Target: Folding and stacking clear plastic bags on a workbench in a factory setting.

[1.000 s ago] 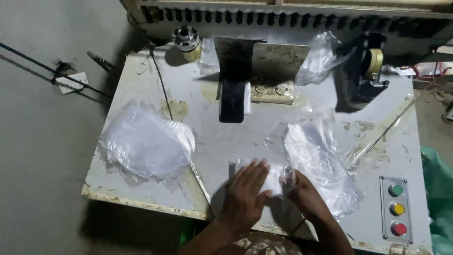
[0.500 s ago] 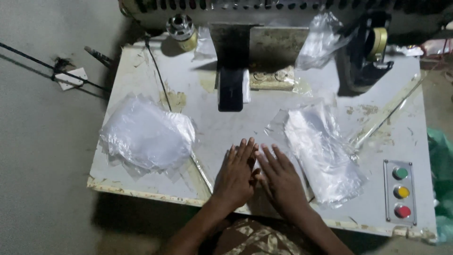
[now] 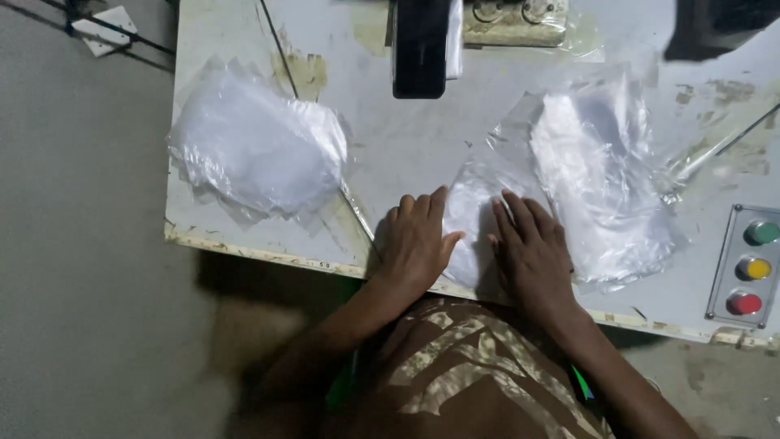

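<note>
Worn and stained, a white work table (image 3: 406,146) fills most of the view, with grey floor to its left. Near the table's front edge, the person's left hand (image 3: 418,244) and right hand (image 3: 532,252) lie flat, palms down and fingers spread, side by side with a narrow gap between them. Both press on a thin clear plastic sheet (image 3: 474,215), which shows between the two hands and just beyond the fingertips. Just beside the right hand, to its right, lies a loose stack of clear plastic bags (image 3: 605,179). Well apart on the table's left side sits a rounder pile of clear plastic pieces (image 3: 256,146). At the back, a dark machine head (image 3: 420,45) hangs over the table. Three round buttons, green, yellow and red (image 3: 756,267), sit in a panel at the right edge.
</note>
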